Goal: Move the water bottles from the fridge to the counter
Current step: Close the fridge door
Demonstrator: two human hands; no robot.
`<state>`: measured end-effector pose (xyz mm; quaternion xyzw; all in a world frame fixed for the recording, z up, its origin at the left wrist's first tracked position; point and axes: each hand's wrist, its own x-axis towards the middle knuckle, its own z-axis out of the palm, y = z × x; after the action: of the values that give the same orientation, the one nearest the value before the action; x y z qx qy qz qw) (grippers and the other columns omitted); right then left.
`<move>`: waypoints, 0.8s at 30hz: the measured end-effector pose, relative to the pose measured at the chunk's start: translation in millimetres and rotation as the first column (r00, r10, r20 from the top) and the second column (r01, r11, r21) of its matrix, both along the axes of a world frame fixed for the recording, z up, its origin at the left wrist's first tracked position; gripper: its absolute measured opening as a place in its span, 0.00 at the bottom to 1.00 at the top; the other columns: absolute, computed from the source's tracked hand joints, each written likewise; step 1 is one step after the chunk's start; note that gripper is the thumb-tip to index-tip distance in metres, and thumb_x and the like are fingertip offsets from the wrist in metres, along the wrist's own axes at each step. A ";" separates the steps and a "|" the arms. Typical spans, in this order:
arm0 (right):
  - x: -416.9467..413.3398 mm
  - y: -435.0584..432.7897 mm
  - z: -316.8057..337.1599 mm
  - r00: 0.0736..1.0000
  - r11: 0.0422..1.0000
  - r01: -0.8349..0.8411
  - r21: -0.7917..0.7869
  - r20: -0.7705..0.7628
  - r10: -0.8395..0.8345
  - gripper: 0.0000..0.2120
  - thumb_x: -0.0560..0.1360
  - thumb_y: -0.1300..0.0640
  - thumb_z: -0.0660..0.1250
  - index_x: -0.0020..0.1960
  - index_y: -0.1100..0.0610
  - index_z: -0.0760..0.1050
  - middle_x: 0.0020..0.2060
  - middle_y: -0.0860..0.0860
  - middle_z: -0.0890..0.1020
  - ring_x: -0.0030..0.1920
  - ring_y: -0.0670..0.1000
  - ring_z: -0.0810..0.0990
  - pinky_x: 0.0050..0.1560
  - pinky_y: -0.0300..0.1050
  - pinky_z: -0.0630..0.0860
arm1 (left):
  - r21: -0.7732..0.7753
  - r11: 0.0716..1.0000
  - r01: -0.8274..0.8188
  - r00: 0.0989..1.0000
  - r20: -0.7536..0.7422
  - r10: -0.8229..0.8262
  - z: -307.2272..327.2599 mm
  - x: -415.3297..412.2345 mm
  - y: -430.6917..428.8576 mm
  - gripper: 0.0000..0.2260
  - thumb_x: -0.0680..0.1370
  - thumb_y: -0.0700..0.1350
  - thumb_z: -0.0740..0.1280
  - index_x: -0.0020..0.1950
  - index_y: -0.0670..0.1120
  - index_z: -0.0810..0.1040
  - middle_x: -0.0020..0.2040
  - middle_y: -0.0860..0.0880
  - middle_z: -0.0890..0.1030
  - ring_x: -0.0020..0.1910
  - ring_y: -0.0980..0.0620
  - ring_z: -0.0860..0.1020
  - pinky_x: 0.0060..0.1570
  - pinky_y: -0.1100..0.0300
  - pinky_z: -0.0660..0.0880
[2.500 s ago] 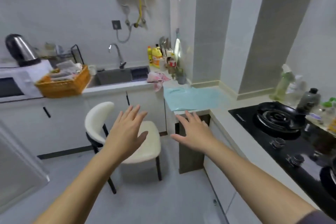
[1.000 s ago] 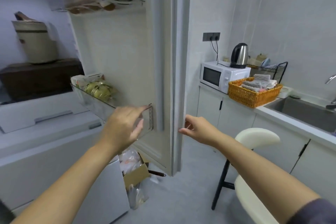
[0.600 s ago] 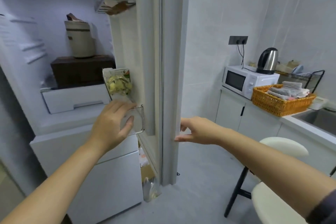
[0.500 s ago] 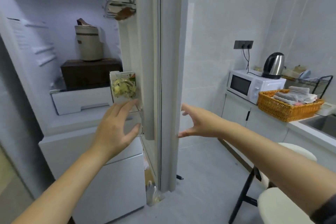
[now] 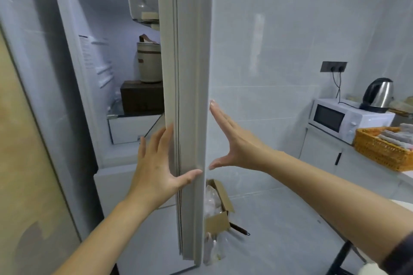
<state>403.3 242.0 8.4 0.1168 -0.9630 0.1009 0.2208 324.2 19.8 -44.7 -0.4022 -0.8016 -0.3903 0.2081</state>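
Gripping nothing: you are pressing left hand [image 5: 156, 163], right hand [image 5: 234, 140] flat on fridge door [image 5: 190, 62] | water bottles hiding, probably heavy, slippery; grab middles.

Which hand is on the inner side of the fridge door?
The left hand: fingers flat against the inner side of the door, thumb across its edge. The right hand is at the outer face.

Kettle [image 5: 378, 92] atop microwave [image 5: 335, 118], orange basket [image 5: 377, 148] beside it, cardboard box [image 5: 220, 219] on floor [image 5: 281, 221].
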 end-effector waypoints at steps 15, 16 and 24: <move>-141.6 -82.8 12.9 0.972 0.949 0.179 0.260 -0.194 -0.130 0.60 0.66 0.41 0.78 0.77 0.37 0.33 0.79 0.48 0.33 0.80 0.61 0.40 0.69 0.67 0.68 | 0.059 0.986 -0.156 0.981 0.127 0.148 14.6 -106.2 -115.3 0.26 0.70 0.58 0.71 0.64 0.52 0.68 0.56 0.57 0.66 0.52 0.58 0.72 0.55 0.59 0.74; -151.1 -83.9 15.4 0.968 0.934 0.214 0.287 -0.193 -0.163 0.62 0.65 0.40 0.78 0.77 0.37 0.32 0.79 0.50 0.33 0.79 0.62 0.39 0.69 0.71 0.65 | 0.070 0.984 -0.165 0.976 0.156 0.153 14.8 -110.8 -116.9 0.25 0.72 0.56 0.71 0.65 0.52 0.68 0.56 0.56 0.67 0.50 0.58 0.72 0.50 0.63 0.74; -217.0 -94.6 21.2 0.952 0.860 0.292 0.418 -0.218 -0.217 0.65 0.62 0.39 0.79 0.77 0.39 0.30 0.78 0.53 0.31 0.78 0.68 0.37 0.64 0.77 0.64 | 0.293 0.917 -0.270 0.934 0.312 0.175 3.7 -152.6 -122.8 0.16 0.76 0.50 0.70 0.59 0.52 0.67 0.56 0.52 0.75 0.52 0.54 0.77 0.43 0.64 0.75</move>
<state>186.3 147.4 29.5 0.0436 -0.9459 -0.1622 0.2775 171.7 -103.1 -40.9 -0.2078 -0.7866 -0.5457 0.2008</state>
